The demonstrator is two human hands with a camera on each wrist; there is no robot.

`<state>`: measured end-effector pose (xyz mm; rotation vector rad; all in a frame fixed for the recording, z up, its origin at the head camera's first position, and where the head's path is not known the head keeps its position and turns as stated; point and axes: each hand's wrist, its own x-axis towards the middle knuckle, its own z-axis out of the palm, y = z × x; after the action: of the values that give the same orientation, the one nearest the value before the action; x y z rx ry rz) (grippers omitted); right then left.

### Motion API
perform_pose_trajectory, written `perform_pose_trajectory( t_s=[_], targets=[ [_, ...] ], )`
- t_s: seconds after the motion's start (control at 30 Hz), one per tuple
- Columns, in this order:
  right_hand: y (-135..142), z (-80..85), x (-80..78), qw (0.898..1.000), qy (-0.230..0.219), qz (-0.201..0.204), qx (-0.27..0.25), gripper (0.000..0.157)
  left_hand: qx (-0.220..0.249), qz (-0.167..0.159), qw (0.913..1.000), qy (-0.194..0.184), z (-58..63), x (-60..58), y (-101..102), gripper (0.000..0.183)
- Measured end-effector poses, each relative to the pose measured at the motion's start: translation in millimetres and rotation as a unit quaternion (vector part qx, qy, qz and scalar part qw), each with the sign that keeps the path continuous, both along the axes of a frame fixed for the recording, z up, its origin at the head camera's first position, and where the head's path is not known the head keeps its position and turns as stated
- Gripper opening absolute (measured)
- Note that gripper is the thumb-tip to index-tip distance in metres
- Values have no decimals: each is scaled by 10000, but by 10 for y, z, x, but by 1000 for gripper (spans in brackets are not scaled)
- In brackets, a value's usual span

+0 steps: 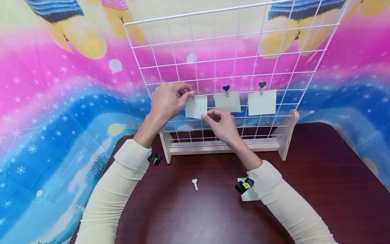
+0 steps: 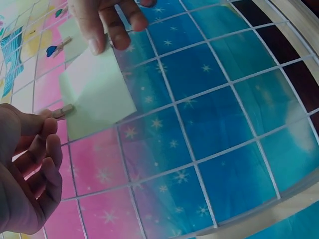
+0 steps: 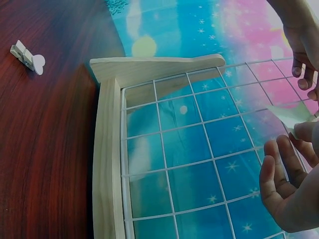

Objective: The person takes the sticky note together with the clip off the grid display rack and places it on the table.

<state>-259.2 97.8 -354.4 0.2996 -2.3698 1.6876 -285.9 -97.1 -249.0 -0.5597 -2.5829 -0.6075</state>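
A pale green note [image 1: 196,107] stands against the white wire grid [image 1: 195,14] before me, a small wooden clip [image 2: 62,111] at its upper edge. Left hand [image 1: 168,100]: thumb and finger pinch the clip. Right hand [image 1: 223,126]: thumb and finger pinch the note's lower right corner. Rightward hang a second note [image 1: 230,104] and a third note [image 1: 262,104]; a white heart clip [image 1: 195,184] lies on the dark table [image 1: 182,217].

pale-green note [image 1: 196,106] | upright, before white grid [image 1: 214,11] | wooden clip [image 2: 64,110] at top edge

Snowflake backdrop [image 1: 39,112] (pink-blue), brown table [image 1: 173,213]
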Motion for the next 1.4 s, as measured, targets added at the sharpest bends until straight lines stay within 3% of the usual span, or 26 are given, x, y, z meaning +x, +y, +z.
perform_pose_trajectory(
  t_s=[0.4,0.67,1.17,1.4],
  targets=[
    [37,-32,18,9998,-68,94,-185,24,793,-321,9956,378,-36,-63,-82,20],
    [78,-60,60,9998,-69,135,-116,25,1064,-856,9900,366,-99,-27,-119,15],
    [270,-169,303,9988,81,227,426,19,983,-1066,9893,130,-291,106,-249,15],
    [439,-235,520,9966,-236,224,752,19,851,-1129,9899,-56,-403,263,-340,12]
  ],
)
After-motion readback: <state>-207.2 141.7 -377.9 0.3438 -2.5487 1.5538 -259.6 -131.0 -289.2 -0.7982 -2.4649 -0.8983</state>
